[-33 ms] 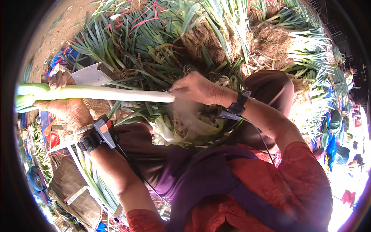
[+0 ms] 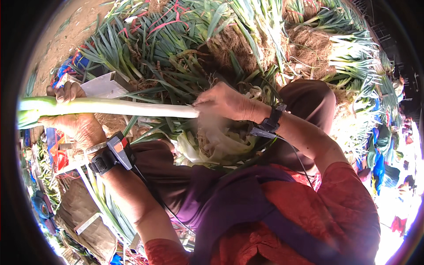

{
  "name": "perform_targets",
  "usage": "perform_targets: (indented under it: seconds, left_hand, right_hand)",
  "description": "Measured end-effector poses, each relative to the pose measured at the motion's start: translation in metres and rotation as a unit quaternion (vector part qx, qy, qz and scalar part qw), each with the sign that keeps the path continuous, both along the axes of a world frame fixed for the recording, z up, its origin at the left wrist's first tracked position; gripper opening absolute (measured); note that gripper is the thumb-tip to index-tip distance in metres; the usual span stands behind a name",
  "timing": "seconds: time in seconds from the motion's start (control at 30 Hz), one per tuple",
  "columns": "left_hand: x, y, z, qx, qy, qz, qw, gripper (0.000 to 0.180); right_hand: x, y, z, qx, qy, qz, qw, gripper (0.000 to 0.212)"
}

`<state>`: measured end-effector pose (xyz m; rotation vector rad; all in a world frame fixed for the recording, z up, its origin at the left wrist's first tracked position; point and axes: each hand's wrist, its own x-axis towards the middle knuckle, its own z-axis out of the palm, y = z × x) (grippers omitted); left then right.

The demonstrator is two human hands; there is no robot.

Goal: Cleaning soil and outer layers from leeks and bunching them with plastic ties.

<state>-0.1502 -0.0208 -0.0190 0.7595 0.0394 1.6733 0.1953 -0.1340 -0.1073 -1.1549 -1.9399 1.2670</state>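
A long leek [image 2: 137, 106] lies level across the view, its white shaft to the right and its green leaves running off to the left rim. My left hand [image 2: 73, 110] is closed around it near the leaves, thumb on top. At the root end, the fingers of my right hand [image 2: 221, 101] are pinched together on the leek's tip. Below that tip hangs a blurred tuft of roots [image 2: 210, 123]. What exactly lies between the right fingertips is hidden. Under the hands, pale stripped leek skins [image 2: 221, 148] are heaped between my legs.
Leeks with green leaves [image 2: 163, 44] are piled ahead, some tied with pink string. Root clumps with brown soil [image 2: 311, 51] stand at the far right. A grey metal box-shaped piece [image 2: 106, 85] sits just beyond my left hand. Brown cardboard [image 2: 84, 207] lies at the lower left.
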Motion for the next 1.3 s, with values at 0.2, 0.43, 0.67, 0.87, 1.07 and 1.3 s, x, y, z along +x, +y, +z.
perform_targets:
  seconds: [0.2,0.43,0.67,0.87,1.07,1.3]
  left_hand:
    - [0.005,0.000,0.000,-0.013,-0.046,-0.035,0.998,0.067]
    - [0.007,0.001,-0.004,-0.004,-0.030,-0.009,0.999,0.074]
    - [0.009,-0.002,-0.002,0.024,-0.011,-0.037,0.999,0.076]
    - [0.032,0.016,-0.013,0.091,-0.024,-0.089,0.992,0.066]
    - [0.033,0.009,-0.022,0.070,-0.070,-0.101,0.990,0.058]
    - [0.051,0.005,-0.010,0.076,-0.056,-0.090,0.991,0.075]
  right_hand:
    - [-0.010,-0.010,-0.017,0.018,0.047,-0.006,0.999,0.006]
    - [-0.018,-0.016,-0.020,-0.045,0.045,0.001,0.998,0.010]
    - [-0.019,-0.017,-0.041,-0.096,0.081,0.056,0.990,0.014]
    - [-0.008,-0.023,-0.025,-0.308,0.160,0.041,0.937,0.019]
    - [-0.004,-0.032,-0.038,-0.206,0.202,0.068,0.955,0.026]
    - [-0.009,-0.038,-0.045,-0.350,0.246,0.068,0.901,0.025]
